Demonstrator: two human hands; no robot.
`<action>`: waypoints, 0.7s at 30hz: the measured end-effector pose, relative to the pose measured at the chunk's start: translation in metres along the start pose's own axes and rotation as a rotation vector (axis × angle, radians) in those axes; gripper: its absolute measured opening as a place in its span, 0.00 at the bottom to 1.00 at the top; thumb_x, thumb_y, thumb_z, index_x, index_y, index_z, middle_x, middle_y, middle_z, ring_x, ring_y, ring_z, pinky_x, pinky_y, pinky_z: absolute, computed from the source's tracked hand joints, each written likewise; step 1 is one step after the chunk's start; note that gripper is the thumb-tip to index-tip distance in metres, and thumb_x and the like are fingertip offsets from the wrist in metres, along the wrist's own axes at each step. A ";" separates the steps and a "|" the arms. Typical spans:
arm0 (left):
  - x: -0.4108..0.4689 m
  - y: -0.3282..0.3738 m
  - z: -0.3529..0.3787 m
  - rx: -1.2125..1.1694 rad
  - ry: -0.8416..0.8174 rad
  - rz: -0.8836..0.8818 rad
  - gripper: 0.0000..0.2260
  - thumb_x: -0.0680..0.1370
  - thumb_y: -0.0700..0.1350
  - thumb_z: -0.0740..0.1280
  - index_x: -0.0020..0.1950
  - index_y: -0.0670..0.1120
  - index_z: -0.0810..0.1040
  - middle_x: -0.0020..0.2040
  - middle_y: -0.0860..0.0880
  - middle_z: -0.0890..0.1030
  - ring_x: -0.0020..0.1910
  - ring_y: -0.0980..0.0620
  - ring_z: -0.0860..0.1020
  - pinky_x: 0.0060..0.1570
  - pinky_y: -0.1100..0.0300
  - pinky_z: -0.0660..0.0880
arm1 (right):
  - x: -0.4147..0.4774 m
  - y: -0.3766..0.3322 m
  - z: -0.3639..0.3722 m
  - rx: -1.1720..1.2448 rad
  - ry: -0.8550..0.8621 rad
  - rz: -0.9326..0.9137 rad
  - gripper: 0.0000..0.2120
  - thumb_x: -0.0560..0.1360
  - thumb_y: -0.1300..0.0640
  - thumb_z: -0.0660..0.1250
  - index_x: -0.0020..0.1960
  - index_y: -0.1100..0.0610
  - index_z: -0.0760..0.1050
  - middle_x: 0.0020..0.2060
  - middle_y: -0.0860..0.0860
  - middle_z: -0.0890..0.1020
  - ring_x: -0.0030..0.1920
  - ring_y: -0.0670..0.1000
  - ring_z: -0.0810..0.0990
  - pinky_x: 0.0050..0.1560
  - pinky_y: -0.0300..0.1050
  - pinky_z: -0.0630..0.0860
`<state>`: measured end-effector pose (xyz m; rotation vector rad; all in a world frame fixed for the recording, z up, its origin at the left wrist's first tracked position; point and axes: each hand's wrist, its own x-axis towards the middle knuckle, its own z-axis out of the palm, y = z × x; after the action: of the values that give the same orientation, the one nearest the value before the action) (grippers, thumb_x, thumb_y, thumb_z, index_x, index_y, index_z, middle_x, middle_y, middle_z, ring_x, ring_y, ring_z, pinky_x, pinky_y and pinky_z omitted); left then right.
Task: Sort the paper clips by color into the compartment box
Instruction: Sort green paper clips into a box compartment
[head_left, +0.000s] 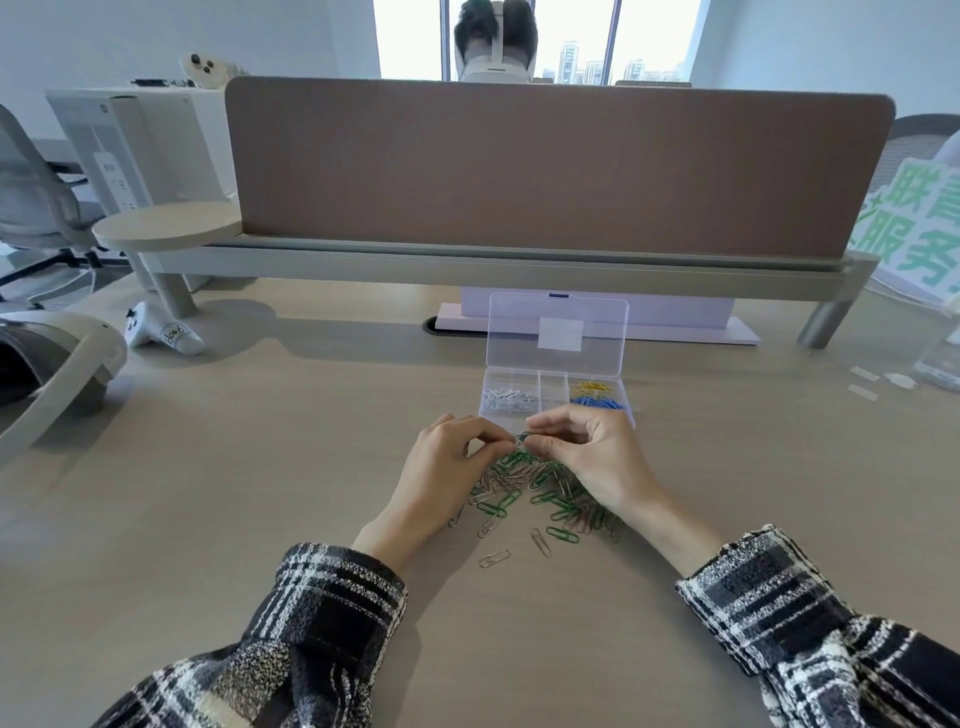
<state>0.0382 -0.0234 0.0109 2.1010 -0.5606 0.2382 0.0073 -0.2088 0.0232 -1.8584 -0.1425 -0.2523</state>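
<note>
Right now two hands meet over the table (260, 467). The left hand (447, 462) and the right hand (592, 457) both pinch one green clip (521, 438) with curled fingers, just above a pile of clips (524, 488), green and silver, too many to count. Behind the hands sits one clear box (553, 391) with its lid (556, 312) up. Three colors lie in it: white clips (506, 397) on the left, yellow clips (592, 387) and blue clips (597, 402) on the right.

A green clip (521, 438) is hanging between the fingertips (503, 441), the green-and-silver pile (535, 488) lying beneath, the open box (553, 388) standing just beyond.
</note>
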 end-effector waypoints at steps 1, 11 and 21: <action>0.000 0.001 0.000 -0.013 0.001 0.000 0.01 0.74 0.48 0.73 0.43 0.54 0.84 0.36 0.70 0.77 0.38 0.62 0.69 0.38 0.68 0.63 | 0.000 0.000 0.000 0.004 -0.002 0.003 0.10 0.68 0.60 0.77 0.47 0.52 0.83 0.40 0.47 0.86 0.44 0.44 0.84 0.46 0.35 0.78; 0.001 0.002 0.002 -0.214 -0.080 -0.173 0.05 0.71 0.48 0.76 0.45 0.56 0.83 0.40 0.57 0.84 0.37 0.49 0.78 0.44 0.56 0.76 | -0.001 0.001 0.002 0.004 0.002 -0.006 0.10 0.66 0.60 0.78 0.46 0.53 0.82 0.41 0.49 0.86 0.45 0.49 0.85 0.50 0.44 0.81; 0.002 -0.001 0.000 -0.239 -0.057 -0.132 0.04 0.73 0.48 0.73 0.47 0.54 0.83 0.39 0.58 0.84 0.32 0.57 0.69 0.36 0.62 0.68 | -0.003 -0.001 0.004 0.063 0.015 0.027 0.07 0.70 0.64 0.75 0.48 0.58 0.83 0.41 0.52 0.86 0.43 0.50 0.85 0.48 0.41 0.81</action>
<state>0.0400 -0.0237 0.0107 1.9076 -0.4578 0.0338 0.0050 -0.2043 0.0225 -1.7949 -0.1138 -0.2400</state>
